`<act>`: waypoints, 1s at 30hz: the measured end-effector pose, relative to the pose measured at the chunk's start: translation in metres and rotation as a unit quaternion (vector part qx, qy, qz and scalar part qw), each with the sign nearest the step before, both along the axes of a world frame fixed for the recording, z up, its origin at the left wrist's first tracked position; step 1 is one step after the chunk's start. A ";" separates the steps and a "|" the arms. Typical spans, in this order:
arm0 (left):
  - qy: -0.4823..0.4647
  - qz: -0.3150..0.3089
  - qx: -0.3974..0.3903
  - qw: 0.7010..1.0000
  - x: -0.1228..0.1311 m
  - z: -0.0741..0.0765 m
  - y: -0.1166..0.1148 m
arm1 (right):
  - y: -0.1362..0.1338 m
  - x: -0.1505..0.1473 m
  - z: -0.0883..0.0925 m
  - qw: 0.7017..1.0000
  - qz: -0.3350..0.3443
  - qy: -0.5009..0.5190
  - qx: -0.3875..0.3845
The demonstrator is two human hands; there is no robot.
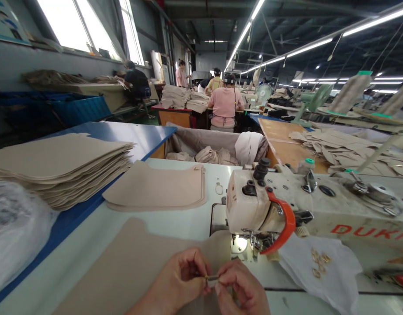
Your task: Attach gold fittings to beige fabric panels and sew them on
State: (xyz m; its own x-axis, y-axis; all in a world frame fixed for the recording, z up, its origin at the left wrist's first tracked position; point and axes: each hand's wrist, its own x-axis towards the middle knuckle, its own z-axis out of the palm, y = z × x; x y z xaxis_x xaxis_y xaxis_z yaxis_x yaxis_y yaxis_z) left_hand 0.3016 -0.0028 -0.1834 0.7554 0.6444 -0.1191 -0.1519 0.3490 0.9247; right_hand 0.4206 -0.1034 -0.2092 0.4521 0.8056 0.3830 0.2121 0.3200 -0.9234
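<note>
My left hand (182, 278) and my right hand (242, 286) meet in front of the sewing machine (250, 205), fingertips pinched together. Between them is a small greyish strip (212, 281) with a gold-coloured bit at its end; its exact kind is too small to make out. Beneath the hands lies a beige fabric panel (132, 258), its far edge reaching the lit needle area. Several small gold-coloured metal rings (319, 262) rest on a white cloth (339, 273) to the right of my hands.
Beyond the panel lies a short stack of beige pieces (158, 186). A taller fabric stack (57, 162) and a clear plastic bag (17, 232) are on the left. Behind the table is a cloth-lined bin (201, 133). A co-worker in pink (225, 103) sits further off.
</note>
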 end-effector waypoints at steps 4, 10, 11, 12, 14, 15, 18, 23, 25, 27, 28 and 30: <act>-0.023 -0.019 0.008 1.000 -0.001 -0.008 0.005 | 0.002 -0.002 0.006 1.000 -0.009 0.013 -0.010; 0.003 -0.006 0.022 1.000 0.002 -0.016 0.011 | 0.006 0.001 0.020 1.000 -0.020 -0.010 -0.020; 0.011 -0.005 0.024 1.000 0.002 -0.016 0.012 | 0.007 0.002 0.022 0.999 -0.026 -0.013 -0.021; 0.017 -0.002 0.026 1.000 0.003 -0.014 0.012 | 0.008 0.003 0.024 0.999 -0.033 -0.017 -0.020; 0.030 0.003 0.035 0.999 0.004 -0.008 0.012 | 0.009 0.004 0.027 0.999 -0.038 -0.034 -0.015; 0.037 0.007 0.042 0.998 0.004 -0.004 0.011 | 0.009 0.004 0.029 0.998 -0.038 -0.045 -0.017; 0.058 0.034 0.063 0.996 0.004 0.009 0.007 | 0.008 0.005 0.034 0.997 -0.024 -0.071 -0.032; 0.077 0.079 0.112 0.988 0.005 0.015 0.002 | 0.005 0.007 0.039 0.997 -0.015 -0.059 -0.046; 0.078 0.092 0.141 0.983 0.005 0.012 0.001 | 0.005 0.008 0.039 0.997 -0.016 -0.053 -0.050; 0.079 0.099 0.168 0.978 0.005 0.009 0.001 | 0.006 0.008 0.037 0.997 -0.018 -0.033 -0.065; 0.079 0.101 0.180 0.975 0.005 0.009 0.000 | 0.006 0.008 0.036 0.997 -0.020 -0.016 -0.075; 0.081 0.101 0.200 0.971 0.006 0.009 -0.001 | 0.007 0.008 0.034 0.995 -0.016 0.024 -0.092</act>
State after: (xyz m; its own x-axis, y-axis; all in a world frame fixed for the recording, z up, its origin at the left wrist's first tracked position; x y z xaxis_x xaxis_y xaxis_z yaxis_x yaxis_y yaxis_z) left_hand 0.3073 -0.0036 -0.1741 0.6014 0.7963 0.0651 -0.0221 -0.0648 0.9977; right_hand 0.4284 -0.0967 -0.1752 0.4939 0.8444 0.2075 0.1730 0.1384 -0.9751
